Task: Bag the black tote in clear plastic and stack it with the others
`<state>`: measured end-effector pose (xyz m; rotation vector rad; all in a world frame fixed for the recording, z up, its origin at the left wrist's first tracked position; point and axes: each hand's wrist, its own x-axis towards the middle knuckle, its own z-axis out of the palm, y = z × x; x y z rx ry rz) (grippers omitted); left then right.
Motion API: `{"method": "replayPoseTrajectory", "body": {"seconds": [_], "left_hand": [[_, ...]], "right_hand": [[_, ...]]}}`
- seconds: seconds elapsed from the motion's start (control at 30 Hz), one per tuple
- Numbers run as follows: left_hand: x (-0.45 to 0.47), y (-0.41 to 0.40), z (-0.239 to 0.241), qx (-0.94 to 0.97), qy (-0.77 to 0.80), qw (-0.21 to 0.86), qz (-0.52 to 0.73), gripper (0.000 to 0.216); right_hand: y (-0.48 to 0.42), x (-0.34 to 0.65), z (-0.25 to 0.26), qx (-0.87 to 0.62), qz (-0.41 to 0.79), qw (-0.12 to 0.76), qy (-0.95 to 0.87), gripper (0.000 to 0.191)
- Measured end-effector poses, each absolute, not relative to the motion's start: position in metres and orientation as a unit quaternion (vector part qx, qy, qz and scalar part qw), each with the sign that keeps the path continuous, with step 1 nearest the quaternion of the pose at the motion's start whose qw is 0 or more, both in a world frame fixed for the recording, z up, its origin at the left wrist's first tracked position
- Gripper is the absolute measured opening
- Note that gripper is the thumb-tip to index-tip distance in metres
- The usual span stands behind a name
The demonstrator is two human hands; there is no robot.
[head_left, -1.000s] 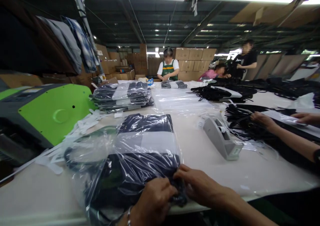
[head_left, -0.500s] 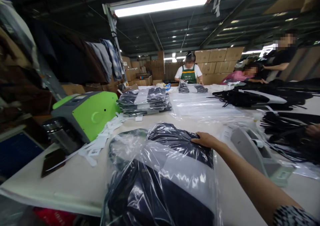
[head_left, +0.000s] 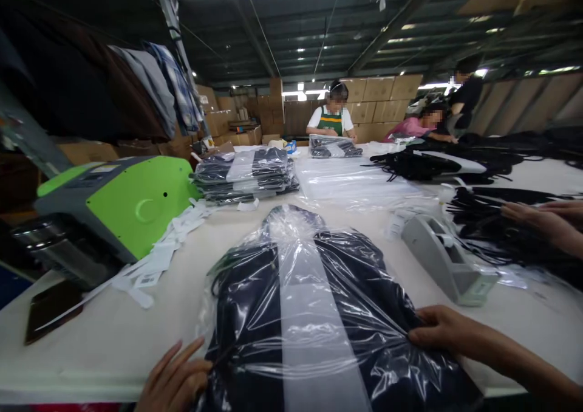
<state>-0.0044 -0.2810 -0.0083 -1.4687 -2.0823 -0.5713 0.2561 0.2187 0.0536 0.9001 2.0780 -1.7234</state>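
Right hand (head_left: 439, 330) pinches the right edge of a plastic-wrapped dark bundle (head_left: 248, 321).
From where I stand, the bundle lies at the near edge of the pale table (head_left: 113, 339); the left hand (head_left: 175, 375) touches its left side, fingers extended, though I can't tell whether they grip. A grey tape dispenser (head_left: 439, 263) stands just beyond the right hand.

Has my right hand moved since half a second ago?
Yes: your bare right hand has come nearer you, judged against the grey plastic tape dispenser.
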Motion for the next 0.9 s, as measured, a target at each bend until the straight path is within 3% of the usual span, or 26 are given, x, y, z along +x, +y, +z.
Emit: {"method": "replayPoseTrajectory", "body": {"seconds": [0.17,0.27,0.4,0.5,0.63,0.77,0.9], "left_hand": [[-0.093,-0.244,0.025,-0.489,-0.817,0.146,-0.269,0.016],[-0.145,-0.222,0.057,-0.371,-0.857,0.038,-0.356,0.020],[-0.179,-0.212,0.087,-0.167,-0.854,0.120,-0.478,0.041],[-0.152,-0.211,0.091,-0.181,-0.856,0.148,-0.461,0.036],[-0.056,-0.201,0.065,-0.434,-0.824,0.112,-0.346,0.023],[0.024,-0.188,0.033,-0.541,-0.791,0.121,-0.260,0.038],[0.049,-0.176,0.027,-0.530,-0.786,0.167,-0.270,0.044]], "right_hand": [[0.176,0.262,0.047,0.339,-0.630,0.117,0.689,0.047],[0.139,0.244,0.043,0.346,-0.670,0.066,0.654,0.050],[0.082,0.206,0.043,0.292,-0.768,0.020,0.569,0.049],[0.054,0.171,0.044,0.252,-0.804,-0.005,0.539,0.048],[0.048,0.139,0.042,0.230,-0.799,-0.009,0.556,0.048],[0.066,0.146,0.040,0.225,-0.784,0.051,0.576,0.048],[0.075,0.172,0.038,0.240,-0.750,0.065,0.613,0.036]]}}
